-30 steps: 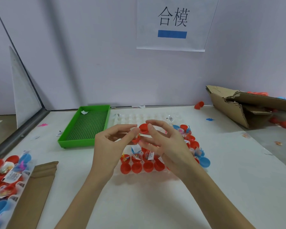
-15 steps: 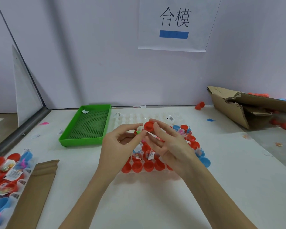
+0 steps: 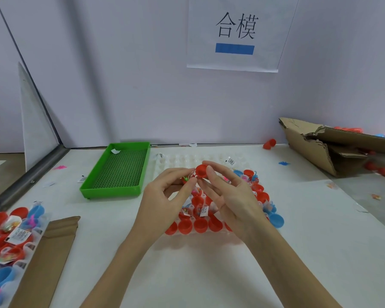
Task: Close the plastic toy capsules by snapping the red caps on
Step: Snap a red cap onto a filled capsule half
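Above the middle of the table, my right hand (image 3: 229, 196) pinches a red cap (image 3: 201, 171) between thumb and fingers. My left hand (image 3: 165, 196) holds a clear capsule half (image 3: 187, 179) with a small green and red toy in it, right beside the cap. The two pieces touch or nearly touch at my fingertips. Below the hands lies a clear tray (image 3: 231, 235) holding several red caps (image 3: 200, 225) and some blue ones (image 3: 276, 220).
A green mesh tray (image 3: 118, 170) stands at the back left. A torn cardboard box (image 3: 320, 150) lies at the right with red pieces around it. At the left edge sit a bag of finished capsules (image 3: 7, 236) and a cardboard sheet (image 3: 49, 252).
Both hands have risen slightly and drawn closer together. The red cap has come up against the capsule half in my left hand.
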{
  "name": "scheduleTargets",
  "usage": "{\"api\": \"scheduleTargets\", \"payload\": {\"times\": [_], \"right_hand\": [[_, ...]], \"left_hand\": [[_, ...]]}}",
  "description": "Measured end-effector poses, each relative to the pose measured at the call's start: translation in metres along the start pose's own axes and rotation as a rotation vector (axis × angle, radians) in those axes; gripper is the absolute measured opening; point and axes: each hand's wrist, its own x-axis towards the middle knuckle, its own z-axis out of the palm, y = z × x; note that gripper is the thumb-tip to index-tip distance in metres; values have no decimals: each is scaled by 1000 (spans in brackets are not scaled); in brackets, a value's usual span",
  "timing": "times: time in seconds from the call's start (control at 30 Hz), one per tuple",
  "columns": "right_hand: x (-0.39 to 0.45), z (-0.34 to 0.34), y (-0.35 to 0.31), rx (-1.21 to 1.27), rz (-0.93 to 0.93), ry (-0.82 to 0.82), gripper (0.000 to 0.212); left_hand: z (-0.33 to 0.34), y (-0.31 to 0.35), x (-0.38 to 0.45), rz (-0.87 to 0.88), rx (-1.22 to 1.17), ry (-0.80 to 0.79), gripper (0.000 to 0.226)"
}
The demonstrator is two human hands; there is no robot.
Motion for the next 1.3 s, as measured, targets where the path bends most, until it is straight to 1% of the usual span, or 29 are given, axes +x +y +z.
{"api": "scheduleTargets", "payload": {"times": [0.07,0.13,0.23,0.3,0.37,0.43,0.57,0.7,0.87,1.03,1.17,1.3], "right_hand": [[0,-1,-1,0,-7,26,31],[0,-1,-2,-22,-25,28,35],[-1,0,-2,-61,-52,26,32],[-2,0,-2,-70,-70,9,28],[-3,0,-3,-99,-108,-22,31],[-3,-1,-3,-174,-154,-27,32],[-2,-1,0,-386,-240,-55,15],[-3,1,2,-497,-273,-126,19],[-3,1,3,-525,-337,-154,20],[-3,1,6,-505,-327,-182,18],[-3,3,8,-476,-332,-148,24],[-3,5,11,-369,-294,-156,20]], "left_hand": [[-2,0,0,10,3,-49,24],[-3,0,-1,28,28,-62,28],[-1,-1,0,59,66,-5,29],[0,-3,0,50,35,26,26],[-1,-4,1,39,-5,43,21],[-3,-3,1,35,-18,56,17],[-7,-4,2,-14,-20,63,13],[-7,-4,2,-58,-57,73,12],[-5,-5,1,-112,-133,94,12],[-3,-3,1,-161,-225,91,7],[-4,1,2,-150,-225,126,5],[-5,2,2,-99,-203,172,7]]}}
